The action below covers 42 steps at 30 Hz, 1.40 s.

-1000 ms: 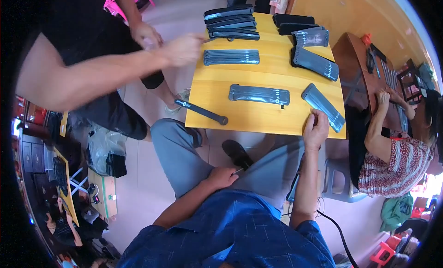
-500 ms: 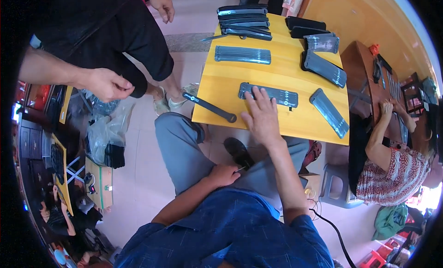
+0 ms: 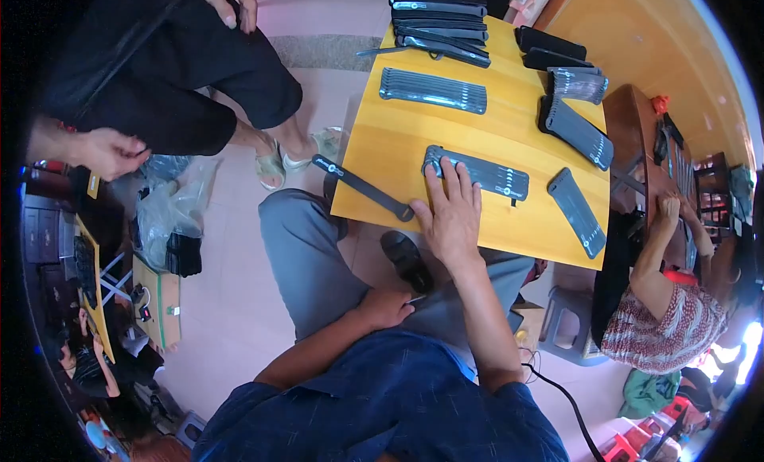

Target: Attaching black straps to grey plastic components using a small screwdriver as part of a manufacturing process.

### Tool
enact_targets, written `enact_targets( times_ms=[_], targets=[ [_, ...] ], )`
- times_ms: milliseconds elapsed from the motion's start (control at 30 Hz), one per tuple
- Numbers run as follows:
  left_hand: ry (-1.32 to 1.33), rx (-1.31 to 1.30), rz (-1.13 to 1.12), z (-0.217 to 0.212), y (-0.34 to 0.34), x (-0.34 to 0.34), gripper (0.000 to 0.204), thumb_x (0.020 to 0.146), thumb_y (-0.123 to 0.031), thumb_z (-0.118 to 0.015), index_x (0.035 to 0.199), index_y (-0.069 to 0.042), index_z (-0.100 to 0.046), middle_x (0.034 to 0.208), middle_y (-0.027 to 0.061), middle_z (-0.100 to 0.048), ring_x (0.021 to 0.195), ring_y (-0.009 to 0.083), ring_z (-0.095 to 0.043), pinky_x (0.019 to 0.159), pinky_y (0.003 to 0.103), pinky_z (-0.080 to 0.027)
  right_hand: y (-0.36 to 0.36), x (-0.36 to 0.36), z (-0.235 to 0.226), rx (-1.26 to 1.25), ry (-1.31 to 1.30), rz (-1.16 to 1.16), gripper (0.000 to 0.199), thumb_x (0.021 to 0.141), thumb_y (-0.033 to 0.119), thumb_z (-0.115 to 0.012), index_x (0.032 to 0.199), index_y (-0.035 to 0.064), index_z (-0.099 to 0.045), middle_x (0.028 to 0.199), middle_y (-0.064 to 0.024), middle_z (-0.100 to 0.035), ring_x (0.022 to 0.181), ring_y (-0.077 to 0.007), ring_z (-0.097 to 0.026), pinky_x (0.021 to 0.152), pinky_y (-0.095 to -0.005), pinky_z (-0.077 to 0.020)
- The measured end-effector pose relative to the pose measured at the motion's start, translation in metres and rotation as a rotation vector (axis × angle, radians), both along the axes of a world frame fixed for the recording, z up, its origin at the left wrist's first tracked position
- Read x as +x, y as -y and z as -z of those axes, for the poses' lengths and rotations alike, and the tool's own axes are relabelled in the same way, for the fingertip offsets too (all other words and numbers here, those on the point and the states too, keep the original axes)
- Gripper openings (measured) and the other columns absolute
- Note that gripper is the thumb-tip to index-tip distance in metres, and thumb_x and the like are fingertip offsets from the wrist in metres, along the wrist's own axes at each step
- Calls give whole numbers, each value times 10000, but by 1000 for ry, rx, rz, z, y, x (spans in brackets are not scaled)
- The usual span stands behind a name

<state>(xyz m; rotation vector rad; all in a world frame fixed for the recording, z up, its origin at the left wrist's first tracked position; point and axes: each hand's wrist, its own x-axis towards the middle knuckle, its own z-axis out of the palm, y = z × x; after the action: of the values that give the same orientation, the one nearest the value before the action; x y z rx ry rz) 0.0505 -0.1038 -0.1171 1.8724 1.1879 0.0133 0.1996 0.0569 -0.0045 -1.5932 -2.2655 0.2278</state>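
My right hand (image 3: 454,215) lies open on the yellow table. Its fingertips rest at the left end of a flat pack of dark grey straps (image 3: 497,175). The thumb comes close to the rounded end of a single black strap (image 3: 362,187), which lies aslant over the table's left front corner. My left hand (image 3: 386,309) is closed on my lap. A thin, light-coloured tip sticks out between its fingers, too small to name. To the right of the strap pack lies another dark strap pack (image 3: 577,213).
Farther back on the yellow table (image 3: 446,132) lie a wrapped strap pack (image 3: 434,90), a pile of packs (image 3: 439,28) and more packs (image 3: 577,128) at right. A person in black shorts (image 3: 267,80) stands at left. Another person (image 3: 664,319) sits at a brown table on the right.
The view has shifted slightly. My right hand has slid a little left and nearer, its thumb closer to the single strap. The standing person's lower hand has drawn back left.
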Motion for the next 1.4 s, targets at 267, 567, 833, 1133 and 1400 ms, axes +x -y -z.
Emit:
enact_targets(
  times_ms=[267, 567, 833, 1133, 1400],
  targets=[
    [21, -47, 40, 4, -5, 0, 359, 984, -424, -594, 1026, -74, -660, 900, 222, -716, 842, 467, -691, 751, 609, -531, -1, -5, -5, -39, 51, 20, 668, 938, 460, -689, 1507, 146, -538, 1605, -171, -407, 1479, -449, -349, 1166, -646, -296],
    [94, -81, 6, 6, -7, 1, 362, 989, -420, -590, 1035, -70, -669, 884, 229, -713, 828, 468, -687, 755, 603, -532, -1, -4, -5, -59, 48, 20, 697, 918, 510, -682, 1521, 192, -535, 1619, -160, -389, 1489, -443, -329, 1172, -652, -277],
    [-16, -95, 51, 9, -7, 3, 391, 996, -452, -576, 1030, -74, -670, 897, 229, -720, 845, 465, -692, 752, 606, -529, 2, 0, -1, -42, 12, 2, 714, 949, 495, -651, 1558, 169, -473, 1641, -146, -354, 1526, -412, -275, 1202, -635, -245],
    [-5, -14, 22, 18, -3, 2, 429, 996, -463, -570, 1078, -59, -690, 966, 241, -721, 905, 468, -687, 793, 592, -533, 3, 37, 1, -16, -34, -8, 681, 961, 440, -658, 1537, 121, -485, 1636, -145, -372, 1533, -359, -301, 1209, -626, -255],
    [-42, 8, 15, 18, -1, 0, 444, 990, -474, -576, 1083, -59, -701, 962, 245, -722, 894, 480, -681, 791, 597, -526, 8, 57, 6, 79, 32, 46, 641, 969, 406, -663, 1516, 107, -512, 1627, -149, -393, 1514, -385, -331, 1196, -623, -282]
  ],
)
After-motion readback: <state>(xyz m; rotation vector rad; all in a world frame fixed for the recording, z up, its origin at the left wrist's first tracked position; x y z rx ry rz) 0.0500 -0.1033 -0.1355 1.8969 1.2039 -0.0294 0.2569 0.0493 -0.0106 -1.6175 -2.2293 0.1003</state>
